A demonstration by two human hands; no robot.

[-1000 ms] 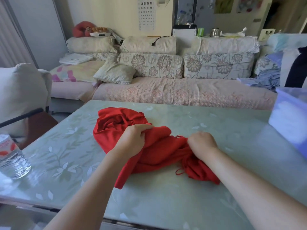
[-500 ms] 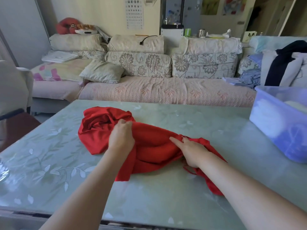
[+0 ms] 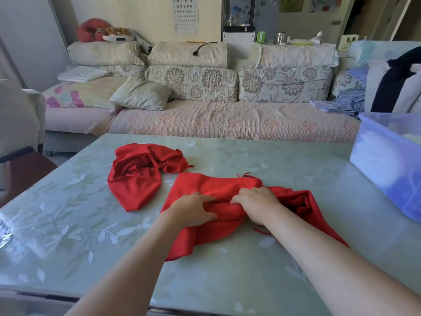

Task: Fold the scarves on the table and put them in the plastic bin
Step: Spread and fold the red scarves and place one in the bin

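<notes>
The red scarf (image 3: pixel 216 185) lies on the worktop (image 3: pixel 68 224), a little below and right of the middle of the frame. Its long axis runs about left to right across the picture. One end opens toward the right. Two loose corners point to the lower edge, one at the lower left and one at the lower right. Some fringe threads stand out at its far edge.

The left hand (image 3: pixel 193 208) lies on the left part of the scarf, its fingers pointing to the right. Its grip holds a raised fold of the cloth between fingers and thumb. The right hand (image 3: pixel 255 204) is just beside it, fingers curled to the left. Its grip is closed on the same fold. The two hands almost touch at the middle of the scarf.

To the upper left of the scarf lies a crumpled red bundle (image 3: pixel 136 174), with fringe at its right side. I cannot tell if it is joined to the scarf or is a separate piece.

The plastic bin (image 3: pixel 376 165) stands on the worktop at the right edge of the frame, well apart from the hands. It is half clear, with something pale inside.

Behind the worktop is a sofa (image 3: pixel 227 119) with flower-pattern cushions (image 3: pixel 191 83).
</notes>
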